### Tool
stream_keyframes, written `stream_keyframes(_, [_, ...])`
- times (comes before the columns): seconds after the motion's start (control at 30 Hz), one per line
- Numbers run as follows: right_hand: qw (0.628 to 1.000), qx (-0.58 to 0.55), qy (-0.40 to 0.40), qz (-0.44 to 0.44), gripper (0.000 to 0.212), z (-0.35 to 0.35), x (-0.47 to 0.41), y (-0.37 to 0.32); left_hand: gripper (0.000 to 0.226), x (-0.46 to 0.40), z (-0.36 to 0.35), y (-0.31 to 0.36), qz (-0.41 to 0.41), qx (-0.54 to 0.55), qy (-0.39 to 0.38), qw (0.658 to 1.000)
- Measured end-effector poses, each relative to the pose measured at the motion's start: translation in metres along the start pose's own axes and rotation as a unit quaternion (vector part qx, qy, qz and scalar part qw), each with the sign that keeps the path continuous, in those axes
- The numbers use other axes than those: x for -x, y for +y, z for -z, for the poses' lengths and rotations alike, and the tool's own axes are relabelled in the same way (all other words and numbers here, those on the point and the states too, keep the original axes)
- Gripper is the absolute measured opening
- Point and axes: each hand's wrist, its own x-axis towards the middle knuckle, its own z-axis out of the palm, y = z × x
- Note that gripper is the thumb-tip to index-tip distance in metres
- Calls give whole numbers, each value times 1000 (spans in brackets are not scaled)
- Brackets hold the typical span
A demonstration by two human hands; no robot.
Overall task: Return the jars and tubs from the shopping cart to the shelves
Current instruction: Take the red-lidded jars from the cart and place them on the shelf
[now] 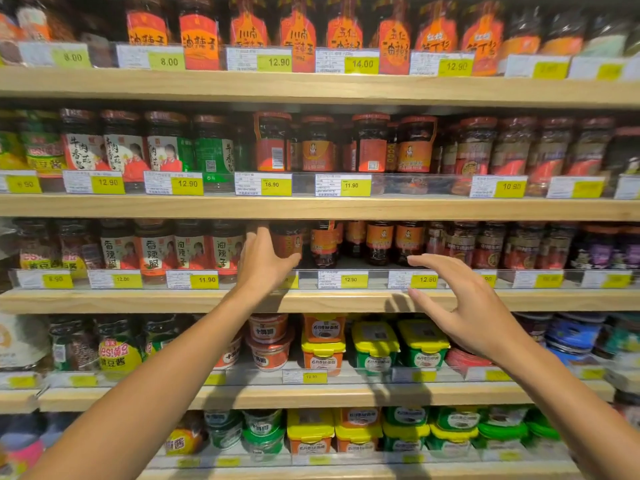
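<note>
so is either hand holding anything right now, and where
The left hand grips a red-labelled jar by its side, on the third shelf. The right hand is open and holds nothing.

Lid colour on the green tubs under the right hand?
Yellow lids, clearest in the head view.
</note>
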Motion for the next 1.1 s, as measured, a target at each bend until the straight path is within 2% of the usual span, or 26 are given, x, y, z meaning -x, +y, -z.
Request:
stream_keyframes(0.1, [1000, 11, -3, -6, 50, 6, 7, 4, 65, 20, 8, -9, -93, 7, 28, 995])
stream_keyframes(0.17, [1000, 22, -7, -12, 50, 13, 14, 7, 66, 36, 12, -14, -164, 29, 18, 986])
stream_keyframes(0.33, [997, 52, -37, -32, 51, 31, 35, 17, 54, 67, 9, -6, -301, 24, -80, 950])
stream_keyframes(0.43, [993, 75, -62, -64, 53, 43, 55, 26, 55, 81, -12, 8, -359, 11, -156, 920])
stream_keyframes(0.57, [988, 77, -83, -103, 54, 65, 96, 40, 64, 100, -54, 42, -421, 16, -247, 873])
stream_keyframes(0.67, [976, 97, -100, -169, 57, 88, 130, 49, 67, 113, -87, 73, -453, 35, -289, 842])
stream_keyframes(1.1, [893, 185, -132, -389, 66, 175, 290, 73, 75, 206, -225, 210, -576, 84, -406, 705])
